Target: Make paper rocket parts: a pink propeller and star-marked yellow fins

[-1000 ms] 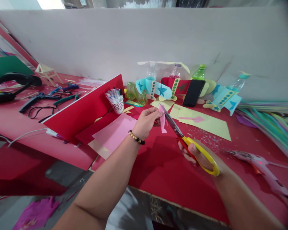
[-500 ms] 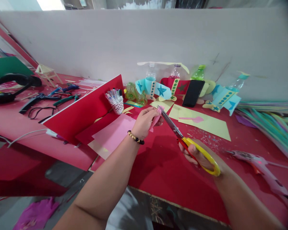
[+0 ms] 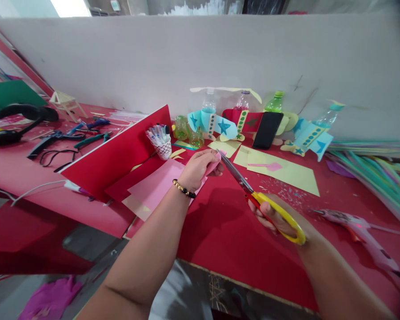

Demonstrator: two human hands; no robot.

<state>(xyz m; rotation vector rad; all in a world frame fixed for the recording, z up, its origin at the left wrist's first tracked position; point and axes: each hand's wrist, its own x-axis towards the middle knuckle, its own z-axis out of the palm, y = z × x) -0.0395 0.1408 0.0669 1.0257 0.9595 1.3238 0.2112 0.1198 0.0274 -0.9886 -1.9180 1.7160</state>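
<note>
A small piece of pink paper is pinched in my left hand, its fingers partly covering it. My right hand grips scissors by their yellow and red handles. The blades point up and left, with the tips at the paper's upper edge; whether they are parted at the tip is hard to make out. Beneath my left forearm lies a larger pink sheet on top of pale yellow paper. A cut pink paper shape rests on a yellow sheet beyond the scissors.
Bottle planes with paper wings, one of them blue, stand along the wall beside a leaning black phone. A pink glue gun lies at right. A red board and a cup of markers stand left, with pliers beyond.
My left hand has shifted slightly left and down with the pink paper, which has turned between the fingers. The scissors have barely moved.
</note>
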